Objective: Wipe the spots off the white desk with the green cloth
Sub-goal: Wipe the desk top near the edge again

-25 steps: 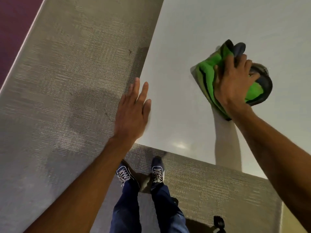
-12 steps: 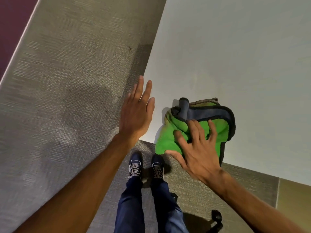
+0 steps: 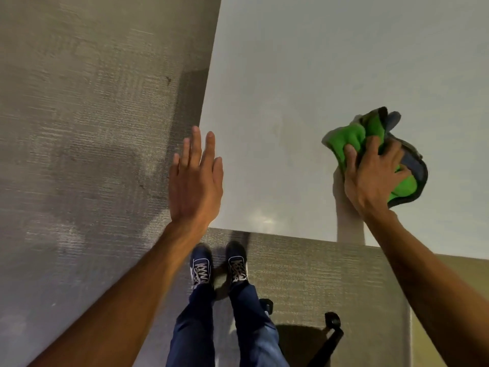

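Carpet [image 3: 79, 128], grey and wide, over the left and the bottom of the view. Then white desk [image 3: 317, 62], seen from its near corner, across the top right. Stood at that corner in blue trousers [image 3: 195, 327] and dark shoes [image 3: 201, 268]. Held the left hand [image 3: 195, 178] flat and open by the desk's left edge, with nothing in it; could not tell if it touched the desk. Gripped the green cloth [image 3: 346, 136] in the right hand [image 3: 373, 176], fingers curled over it, and pressed it down on the desk near the front edge, well apart from the left hand.

Might have missed spots, with the cloth in such a lump and only a small part rubbing. Might have slid off the front edge too, being so near it.

Could not make out any spots: too pale and shiny. Hid the middle of the cloth under the hand. Cut the desk off at the top and right. Small black thing [image 3: 333, 320] at the bottom, maybe a chair wheel; hard to tell.
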{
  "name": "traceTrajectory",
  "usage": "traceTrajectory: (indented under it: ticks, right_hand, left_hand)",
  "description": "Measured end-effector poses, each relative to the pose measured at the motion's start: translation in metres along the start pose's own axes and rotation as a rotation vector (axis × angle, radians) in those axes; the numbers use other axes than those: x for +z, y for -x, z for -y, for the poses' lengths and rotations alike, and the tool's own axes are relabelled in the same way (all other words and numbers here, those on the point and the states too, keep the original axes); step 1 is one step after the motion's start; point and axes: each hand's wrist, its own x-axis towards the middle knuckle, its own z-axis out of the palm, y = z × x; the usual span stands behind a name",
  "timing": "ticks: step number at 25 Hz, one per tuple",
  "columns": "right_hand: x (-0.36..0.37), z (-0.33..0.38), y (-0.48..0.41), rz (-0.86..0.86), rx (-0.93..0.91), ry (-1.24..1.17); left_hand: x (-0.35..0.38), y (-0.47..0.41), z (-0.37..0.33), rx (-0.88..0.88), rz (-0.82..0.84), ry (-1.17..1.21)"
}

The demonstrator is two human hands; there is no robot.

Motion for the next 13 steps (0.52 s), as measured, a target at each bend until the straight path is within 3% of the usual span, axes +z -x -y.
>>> traceTrajectory:
  ticks: [3, 6, 9, 11, 13]
  right_hand:
    - [0.003, 0.035, 0.032, -0.008, -0.040, -0.027]
    - [0.005, 0.070, 0.106, 0.039, -0.402, -0.038]
    - [0.005, 0.058, 0.124, 0.100, -0.693, 0.004]
    - [0.005, 0.039, 0.098, 0.084, -0.622, 0.027]
    - [0.007, 0.025, 0.058, 0.101, -0.374, 0.024]
  left_hand:
    - [0.000, 0.000, 0.001, 0.003, 0.001, -0.016]
    - [-0.003, -0.001, -0.002, 0.049, -0.004, -0.073]
    - [-0.005, 0.001, -0.003, 0.186, -0.014, -0.102]
    - [-0.004, 0.002, -0.002, 0.213, -0.023, -0.093]
    - [-0.002, 0.002, -0.001, 0.208, -0.033, -0.060]
